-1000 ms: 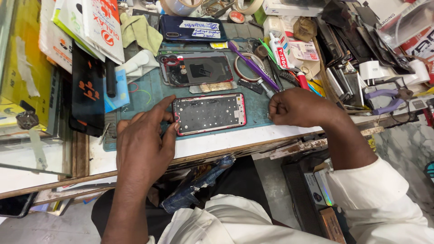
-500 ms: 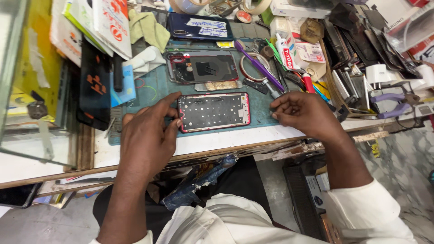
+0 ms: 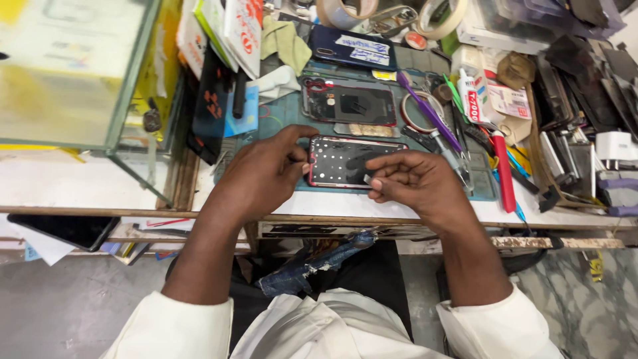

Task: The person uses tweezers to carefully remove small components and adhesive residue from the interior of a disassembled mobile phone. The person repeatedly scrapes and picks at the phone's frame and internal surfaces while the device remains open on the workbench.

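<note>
An opened phone with a red frame lies flat on a teal work mat near the bench's front edge. My left hand grips its left end, thumb and fingers around the corner. My right hand rests over its right end, fingertips pinching a tiny pale part at the phone's lower edge. A second opened phone body lies just behind it on the mat.
A purple tool, tape ring, glue tube and red pen crowd the right. A dark blue phone and tape rolls sit behind. A glass case stands left; a black phone lies below.
My right hand moved left from beside the phone onto its right end, now pinching a small part. My left hand stays on the phone's left end. The camera view shifted.
</note>
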